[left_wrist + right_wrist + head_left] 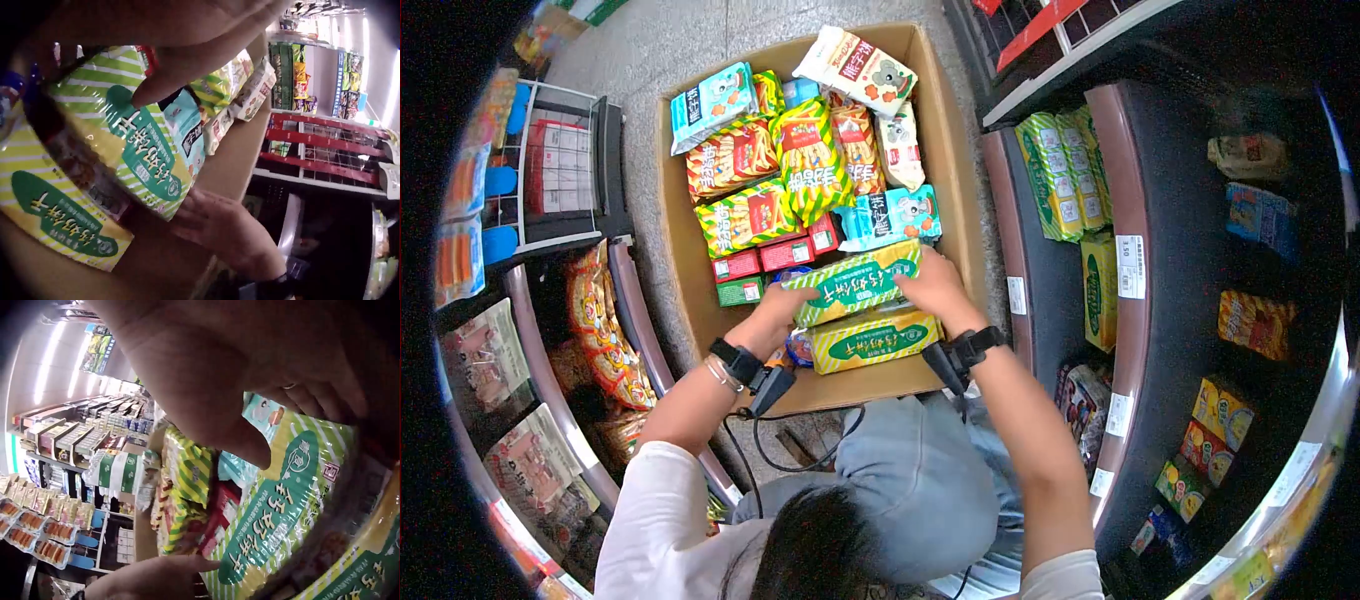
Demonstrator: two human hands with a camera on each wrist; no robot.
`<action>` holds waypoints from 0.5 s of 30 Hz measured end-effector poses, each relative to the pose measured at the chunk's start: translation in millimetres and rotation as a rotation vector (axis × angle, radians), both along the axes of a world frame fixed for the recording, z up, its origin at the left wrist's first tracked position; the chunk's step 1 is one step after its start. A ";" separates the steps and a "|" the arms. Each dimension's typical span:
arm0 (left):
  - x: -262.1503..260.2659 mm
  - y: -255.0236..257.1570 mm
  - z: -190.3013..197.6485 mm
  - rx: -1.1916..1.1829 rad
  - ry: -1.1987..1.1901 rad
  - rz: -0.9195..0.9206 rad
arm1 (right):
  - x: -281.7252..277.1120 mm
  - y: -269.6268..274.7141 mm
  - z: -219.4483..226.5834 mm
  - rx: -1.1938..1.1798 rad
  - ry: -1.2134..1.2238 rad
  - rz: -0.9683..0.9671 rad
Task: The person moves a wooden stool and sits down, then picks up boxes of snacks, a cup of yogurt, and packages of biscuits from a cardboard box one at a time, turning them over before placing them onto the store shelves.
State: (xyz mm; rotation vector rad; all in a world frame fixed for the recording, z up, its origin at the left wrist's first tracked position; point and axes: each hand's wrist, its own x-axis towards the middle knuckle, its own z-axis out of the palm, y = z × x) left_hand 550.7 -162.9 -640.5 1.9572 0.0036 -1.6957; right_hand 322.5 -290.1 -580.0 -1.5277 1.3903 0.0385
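Note:
A green-and-yellow striped biscuit pack [855, 284] is held between both hands near the front end of a cardboard box. My left hand [770, 311] grips its left end, the thumb lying over the printed face in the left wrist view. At the other end my right hand [941, 288] grips it, its thumb [253, 450] also across the face. The held pack is tilted, its printed side up. A second striped biscuit pack [875, 342] sits just in front of it inside the box. Fingers under the held pack are mostly hidden.
The cardboard box [952, 130] contains several yellow-green snack bags [810, 165], blue bags [718, 105], a cream bag [860, 70] and red boxes [788, 254]. Shelves with price tags [1131, 266] flank it at right, and a bagged-snack shelf [525, 290] stands at left.

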 end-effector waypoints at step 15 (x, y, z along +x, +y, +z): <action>-2.9 -42.9 213.7 -0.253 0.105 -0.321 | -57.2 -18.3 164.6 -0.348 -0.368 -0.092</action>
